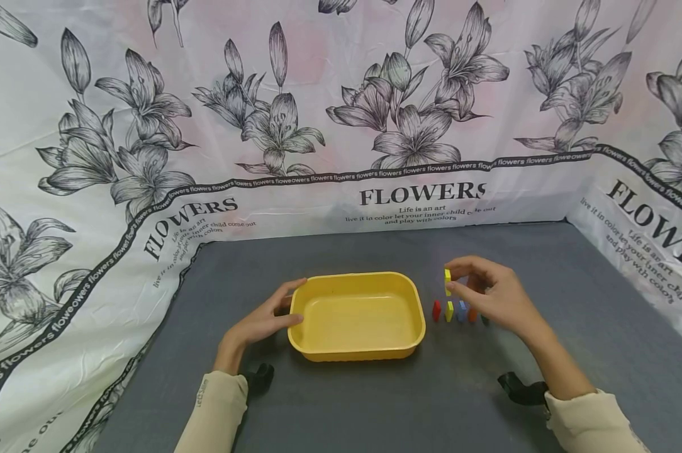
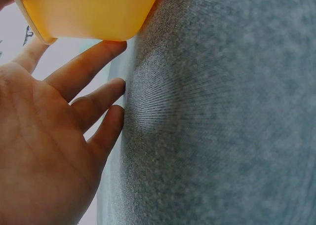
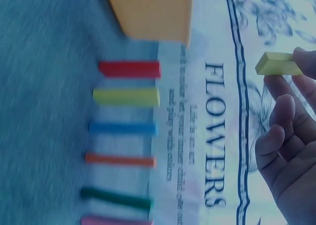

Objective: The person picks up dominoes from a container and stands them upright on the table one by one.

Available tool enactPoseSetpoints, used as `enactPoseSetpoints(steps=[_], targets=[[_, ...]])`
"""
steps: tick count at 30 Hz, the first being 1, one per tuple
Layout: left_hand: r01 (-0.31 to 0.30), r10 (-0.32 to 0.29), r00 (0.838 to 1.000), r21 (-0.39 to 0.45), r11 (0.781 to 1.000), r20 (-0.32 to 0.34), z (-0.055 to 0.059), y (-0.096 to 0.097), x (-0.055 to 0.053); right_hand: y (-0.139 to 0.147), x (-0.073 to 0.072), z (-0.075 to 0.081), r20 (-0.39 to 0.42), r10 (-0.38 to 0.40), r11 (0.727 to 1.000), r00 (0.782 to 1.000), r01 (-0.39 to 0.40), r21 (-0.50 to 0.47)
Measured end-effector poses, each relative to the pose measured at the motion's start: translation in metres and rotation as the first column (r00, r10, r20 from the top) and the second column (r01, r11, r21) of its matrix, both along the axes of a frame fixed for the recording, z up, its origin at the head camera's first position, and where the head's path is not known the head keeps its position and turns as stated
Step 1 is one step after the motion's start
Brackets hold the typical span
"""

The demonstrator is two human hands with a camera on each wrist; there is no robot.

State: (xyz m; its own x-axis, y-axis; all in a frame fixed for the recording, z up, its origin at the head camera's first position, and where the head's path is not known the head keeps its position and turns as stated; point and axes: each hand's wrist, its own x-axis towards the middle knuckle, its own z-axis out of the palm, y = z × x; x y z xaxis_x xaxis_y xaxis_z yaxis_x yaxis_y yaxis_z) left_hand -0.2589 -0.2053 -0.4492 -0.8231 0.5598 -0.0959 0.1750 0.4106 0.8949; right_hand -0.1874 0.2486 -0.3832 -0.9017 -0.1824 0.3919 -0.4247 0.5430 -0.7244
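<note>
A yellow plastic tray stands on the grey surface. My left hand rests against its left end, the thumb at the rim and one finger near the back corner. In the left wrist view the fingers of that hand are spread and fairly straight beside the tray wall. With thumb and fingers, my right hand pinches a small yellow block, raised above a row of upright blocks. In that row are a red block, another yellow block and a blue block.
The row goes on with an orange block, a green block and a pink block, partly behind my right hand in the head view. A flower-printed cloth hangs around the back and sides of the grey surface.
</note>
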Motion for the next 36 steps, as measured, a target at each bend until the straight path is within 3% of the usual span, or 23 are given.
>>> enactPoseSetpoints(steps=[6, 14, 20, 27, 36], targets=[[0.005, -0.005, 1.0, -0.003, 1.0, 0.001, -0.002, 0.001, 0.001, 0.025, 0.01, -0.005, 0.0, -0.055, 0.998, 0.998, 0.055, -0.007], [-0.004, 0.004, 1.0, -0.003, 1.0, 0.013, -0.001, -0.001, 0.002, 0.048, 0.015, -0.015, -0.079, -0.115, 0.993, 0.99, 0.117, 0.013], [-0.02, 0.02, 1.0, -0.018, 1.0, 0.01, -0.001, -0.003, 0.004, 0.062, 0.019, -0.02, -0.09, -0.164, 0.986, 0.982, 0.166, 0.021], [-0.003, 0.004, 1.0, -0.015, 1.0, 0.011, -0.004, -0.001, 0.003, 0.086, 0.027, -0.028, -0.045, -0.233, 0.972, 0.971, 0.234, 0.018], [-0.005, 0.005, 1.0, -0.02, 1.0, -0.004, 0.0, 0.0, -0.002, 0.118, 0.033, -0.039, 0.076, -0.275, 0.955, 0.958, 0.263, 0.14]])
